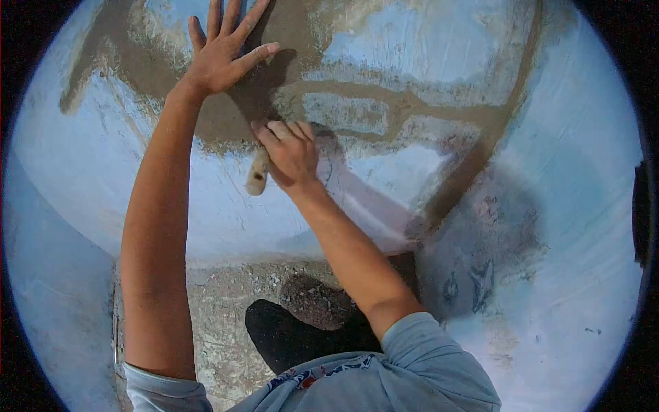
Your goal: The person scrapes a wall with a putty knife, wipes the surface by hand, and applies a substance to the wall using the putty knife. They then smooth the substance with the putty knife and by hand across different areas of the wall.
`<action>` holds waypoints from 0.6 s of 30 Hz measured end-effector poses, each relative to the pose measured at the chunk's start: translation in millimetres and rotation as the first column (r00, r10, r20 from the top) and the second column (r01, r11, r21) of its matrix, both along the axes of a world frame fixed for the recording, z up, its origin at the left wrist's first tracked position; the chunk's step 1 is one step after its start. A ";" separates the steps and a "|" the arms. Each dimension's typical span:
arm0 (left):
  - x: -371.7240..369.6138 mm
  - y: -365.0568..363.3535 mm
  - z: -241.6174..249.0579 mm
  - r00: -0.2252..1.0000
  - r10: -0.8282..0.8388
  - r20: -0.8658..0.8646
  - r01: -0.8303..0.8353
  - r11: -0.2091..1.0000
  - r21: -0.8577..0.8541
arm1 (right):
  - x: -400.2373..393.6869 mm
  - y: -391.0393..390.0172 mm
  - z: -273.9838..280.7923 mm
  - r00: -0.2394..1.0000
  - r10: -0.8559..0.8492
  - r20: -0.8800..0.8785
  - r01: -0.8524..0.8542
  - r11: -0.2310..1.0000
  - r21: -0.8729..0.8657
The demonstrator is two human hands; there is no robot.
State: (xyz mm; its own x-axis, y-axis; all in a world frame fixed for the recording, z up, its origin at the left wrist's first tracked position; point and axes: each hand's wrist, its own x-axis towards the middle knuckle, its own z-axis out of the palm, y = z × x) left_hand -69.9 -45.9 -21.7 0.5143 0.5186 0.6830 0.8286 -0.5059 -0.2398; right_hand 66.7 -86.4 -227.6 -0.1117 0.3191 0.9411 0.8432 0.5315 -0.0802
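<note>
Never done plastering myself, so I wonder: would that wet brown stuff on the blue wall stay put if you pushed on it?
The brown plaster looks damp and thin, so it would probably smear rather than crack. The left hand rests flat on it without sinking, suggesting that patch is firm.

Wall [563,137] showing pale blue paint, grey-brown plaster [233,117] streaking across it. Tool handle [258,175] appearing cream. Sleeve [432,357] showing grey-blue. Ground [226,302] showing speckled grey-brown.

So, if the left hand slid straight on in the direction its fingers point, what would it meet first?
The left hand lies flat on the blue wall, fingers pointing up. It would probably meet only more wet brown plaster before leaving the picture.
</note>
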 end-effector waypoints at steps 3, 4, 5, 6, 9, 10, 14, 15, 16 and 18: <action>2.3 0.5 2.7 1.000 0.016 -0.003 -0.016 1.000 0.005 | 63.1 -21.1 37.3 0.966 -0.040 -0.255 0.118 0.947 0.299; 2.7 0.6 -0.3 1.000 0.023 -0.005 -0.023 1.000 0.011 | 67.5 -15.8 42.1 0.957 -0.105 -0.271 0.192 0.929 0.315; 3.2 0.5 -1.4 0.999 0.037 -0.005 -0.037 0.999 0.010 | 71.5 -7.5 47.6 0.940 -0.171 -0.294 0.268 0.906 0.327; 4.1 -0.3 -0.8 0.999 0.050 -0.011 -0.050 0.999 0.009 | 74.6 -0.2 51.5 0.916 -0.238 -0.322 0.346 0.876 0.335; -1.0 26.8 -10.7 0.988 -0.156 -0.005 0.151 0.950 0.274 | 15.9 15.5 17.1 0.968 -0.053 -0.246 0.133 0.936 0.326; -3.1 35.9 -16.0 0.966 -0.259 -0.016 0.244 0.885 0.396 | -7.3 21.4 -6.7 0.989 -0.024 -0.147 0.072 0.942 0.328; -13.3 39.4 -19.5 0.970 -0.243 -0.030 0.237 0.901 0.364 | 38.6 -7.4 2.6 0.995 -0.004 -0.104 0.034 0.958 0.286; -14.7 42.5 -20.2 0.972 -0.230 -0.044 0.229 0.895 0.383 | 69.4 -6.9 13.5 0.973 -0.108 -0.206 0.180 0.912 0.369; -12.7 41.9 -20.1 0.974 -0.227 -0.030 0.221 0.898 0.380 | 103.0 -6.4 23.9 0.927 -0.202 -0.317 0.329 0.842 0.427; -8.5 37.3 -20.9 0.975 -0.221 -0.005 0.208 0.908 0.363 | 154.6 -20.7 45.6 0.840 -0.146 -0.523 0.431 0.765 0.478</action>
State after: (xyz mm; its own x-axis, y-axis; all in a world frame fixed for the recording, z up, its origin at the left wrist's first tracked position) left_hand -78.3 -8.6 -42.6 0.5579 0.1144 0.8220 0.7208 -0.5576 -0.4116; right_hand 221.3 -107.1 -181.9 0.3545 -0.3292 0.8752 0.9108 0.3336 -0.2435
